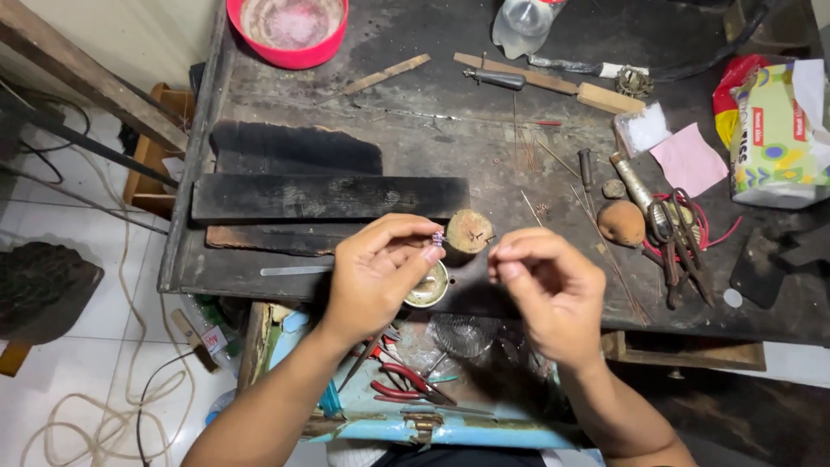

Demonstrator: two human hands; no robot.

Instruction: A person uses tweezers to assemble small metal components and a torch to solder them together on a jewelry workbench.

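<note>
My left hand (pixel 378 272) pinches a tiny pale purple jewellery piece (pixel 437 238) between thumb and forefinger, just left of a small round wooden block (pixel 469 230) on the dark workbench (pixel 415 130). A small brass dish (pixel 430 288) sits under that hand. My right hand (pixel 549 290) hovers to the right with thumb and forefinger pinched together; whatever is between them is too small to make out.
Charred black wooden blocks (pixel 328 197) lie at left. A red bowl (pixel 288 30) and plastic bottle (pixel 523 24) stand at the back. Scissors (pixel 683 233), thin wires, a brown lump (pixel 621 223) and a tissue box (pixel 774 130) are at right. Pliers (pixel 406 380) lie in the open drawer below.
</note>
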